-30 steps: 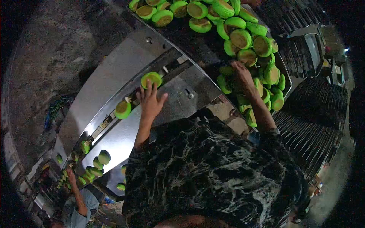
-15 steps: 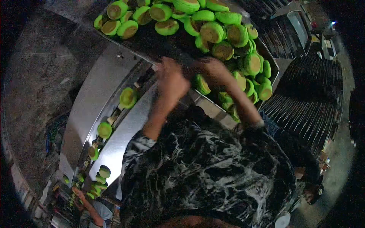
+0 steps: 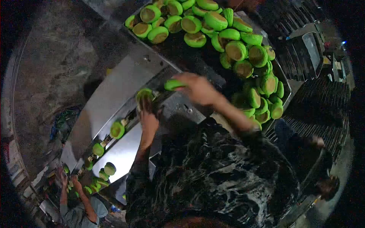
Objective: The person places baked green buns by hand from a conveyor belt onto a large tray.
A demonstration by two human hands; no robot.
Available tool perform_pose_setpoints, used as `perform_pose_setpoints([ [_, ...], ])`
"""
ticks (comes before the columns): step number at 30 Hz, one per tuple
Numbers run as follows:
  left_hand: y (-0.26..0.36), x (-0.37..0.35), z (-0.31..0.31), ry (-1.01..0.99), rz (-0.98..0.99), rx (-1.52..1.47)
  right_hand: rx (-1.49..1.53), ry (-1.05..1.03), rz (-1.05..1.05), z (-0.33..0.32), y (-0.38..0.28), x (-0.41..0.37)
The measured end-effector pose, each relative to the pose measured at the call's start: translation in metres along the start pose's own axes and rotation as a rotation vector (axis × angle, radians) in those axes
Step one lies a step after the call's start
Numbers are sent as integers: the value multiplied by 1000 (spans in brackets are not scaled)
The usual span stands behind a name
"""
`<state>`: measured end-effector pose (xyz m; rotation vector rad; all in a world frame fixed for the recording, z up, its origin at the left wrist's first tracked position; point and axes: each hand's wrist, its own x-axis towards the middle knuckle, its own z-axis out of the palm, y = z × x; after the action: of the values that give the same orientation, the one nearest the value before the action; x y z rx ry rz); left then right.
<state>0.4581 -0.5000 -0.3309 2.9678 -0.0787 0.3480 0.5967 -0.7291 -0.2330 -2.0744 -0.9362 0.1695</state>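
My left hand (image 3: 148,117) is over the narrow conveyor track, its fingers on a round green piece (image 3: 145,94) with a brownish face. Whether they grip it or only press it is blurred. To the right, my right hand (image 3: 197,89) holds another green piece (image 3: 173,84) by its edge, above the upper end of the track. Behind it stands a dark metal tray (image 3: 287,93) heaped with several green pieces (image 3: 191,24). Further down the track sit single green pieces (image 3: 117,130), spaced apart.
At the lower left a co-worker's hands (image 3: 78,185) reach over the track's far end, near a cluster of green pieces (image 3: 110,168). Another person (image 3: 304,152) is at the lower right. Dark racks (image 3: 315,110) stand at the right.
Both hands have moved from the tray's edge to the track, and green pieces now show at them. The view has shifted, and more of the co-worker at the lower left shows.
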Motion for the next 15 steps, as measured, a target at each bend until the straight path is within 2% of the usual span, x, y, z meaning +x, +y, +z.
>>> perform_pose_setpoints([
  [1, -12, -21, 7, -96, -97, -3, -333, -14, -39, 14, -17, 16],
  [2, -19, -26, 10, -195, -191, -3, -449, 72, -234, 53, 5, 23],
  [3, -19, -14, -1, -181, -186, 1, -456, 83, -242, 79, 23, 15],
  [5, -18, 14, -35, -285, -448, 21, -261, -28, -258, 116, 40, 6],
  [6, -27, 28, -31, -123, -385, -18, -267, -17, -273, 103, 41, 22],
  [8, -21, 95, -33, 97, -286, -179, -232, -320, -39, 48, 25, 51],
  [10, 1, 188, -32, 256, -62, -111, -313, 69, 146, -12, 42, 112],
  [11, 12, 223, -19, 260, -35, 16, -604, 368, 187, -32, 63, 132],
  [12, 21, 254, -7, 261, -6, 141, -880, 426, 118, -48, 103, 146],
  [13, 23, 273, 14, 264, -4, 134, -1156, 467, 46, -56, 130, 146],
  [14, 21, 283, 41, 202, 10, 163, -1161, 461, 44, -59, 126, 138],
  [15, 20, 288, 55, 144, 30, 196, -784, 197, 248, -62, 119, 133],
])
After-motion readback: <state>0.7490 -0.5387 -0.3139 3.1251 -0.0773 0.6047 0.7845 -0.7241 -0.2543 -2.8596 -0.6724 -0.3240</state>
